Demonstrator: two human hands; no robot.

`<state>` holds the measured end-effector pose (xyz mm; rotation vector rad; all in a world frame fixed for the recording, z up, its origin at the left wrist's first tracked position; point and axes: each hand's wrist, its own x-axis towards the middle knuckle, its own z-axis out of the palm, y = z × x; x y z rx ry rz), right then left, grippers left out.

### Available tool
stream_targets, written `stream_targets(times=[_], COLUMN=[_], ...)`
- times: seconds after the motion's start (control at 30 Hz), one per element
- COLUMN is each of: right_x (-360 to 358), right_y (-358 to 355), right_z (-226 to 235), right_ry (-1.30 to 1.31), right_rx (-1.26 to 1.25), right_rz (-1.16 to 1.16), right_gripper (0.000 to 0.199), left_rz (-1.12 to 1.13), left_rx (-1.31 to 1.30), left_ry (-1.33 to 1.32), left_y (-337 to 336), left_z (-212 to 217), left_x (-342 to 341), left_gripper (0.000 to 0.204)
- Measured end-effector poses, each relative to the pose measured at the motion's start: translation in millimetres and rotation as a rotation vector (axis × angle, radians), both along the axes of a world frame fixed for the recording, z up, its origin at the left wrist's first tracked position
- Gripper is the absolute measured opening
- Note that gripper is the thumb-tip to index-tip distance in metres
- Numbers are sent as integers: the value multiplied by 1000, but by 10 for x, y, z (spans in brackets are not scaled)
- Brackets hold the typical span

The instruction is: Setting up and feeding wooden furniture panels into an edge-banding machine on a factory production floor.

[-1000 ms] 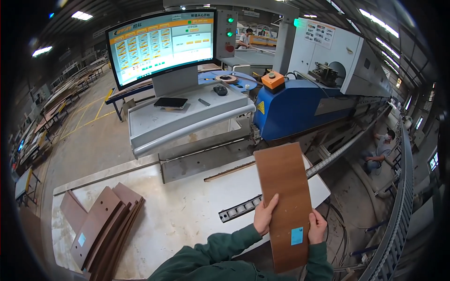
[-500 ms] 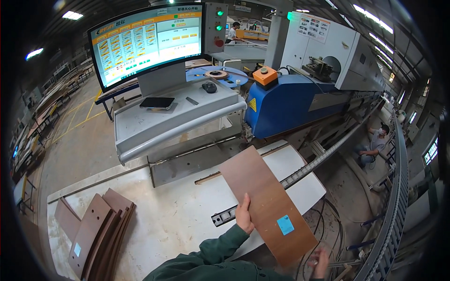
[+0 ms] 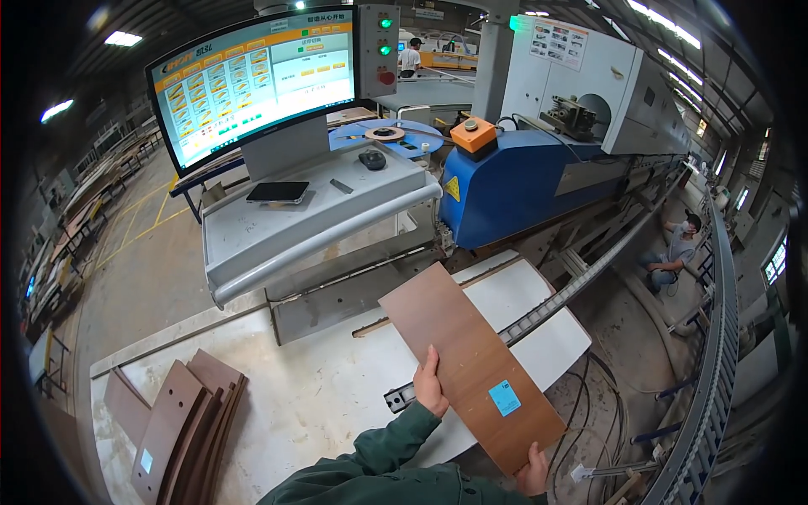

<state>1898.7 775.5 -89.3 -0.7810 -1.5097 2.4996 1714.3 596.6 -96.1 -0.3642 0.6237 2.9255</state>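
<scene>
A flat brown wood-grain board (image 3: 459,349) with a blue label (image 3: 505,398) is held at a slant over the right part of the white work table (image 3: 337,383). My left hand (image 3: 431,385) grips its left long edge, thumb on top and fingers hidden underneath. At the near right end, my right hand (image 3: 534,471) is closed on the board's edge. Several brown curved panels (image 3: 181,421) lean together in a stack on the table's left side, one with a pale label and drilled holes.
A roller strip (image 3: 547,311) crosses the table beyond the board. Behind stand a grey console shelf (image 3: 311,223) with monitor (image 3: 257,84), phone and mouse, and a blue machine housing (image 3: 513,185) with an orange button box (image 3: 474,135). Cables hang at right; a person (image 3: 673,252) crouches farther off.
My right hand has come up from beside the board and now grips its near end. The board has shifted slightly left, with my left hand still on its edge.
</scene>
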Motion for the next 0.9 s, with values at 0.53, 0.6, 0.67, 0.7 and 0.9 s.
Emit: stream_targets(times=[0.53,0.6,0.67,0.7,0.9], right_x=[-38,-90,-200,-273,-905], right_y=[116,87,35,11,15], right_z=[-232,-240,-244,-242,-645], right_ry=[-173,-144,-120,-74,37], right_rx=[49,169,291,320,322], right_rz=[59,65,78,86,153], right_gripper=[34,37,40,42,48], left_rz=[44,74,134,189,320], left_rx=[-95,-88,-137,-187,-316], left_ry=[-80,-99,-136,-171,-81], left_y=[13,-7,-10,0,-55], left_z=[-350,-350,-370,-389,-736], left_x=[-161,-226,-339,-396,-1050], left_gripper=[46,46,43,41,36])
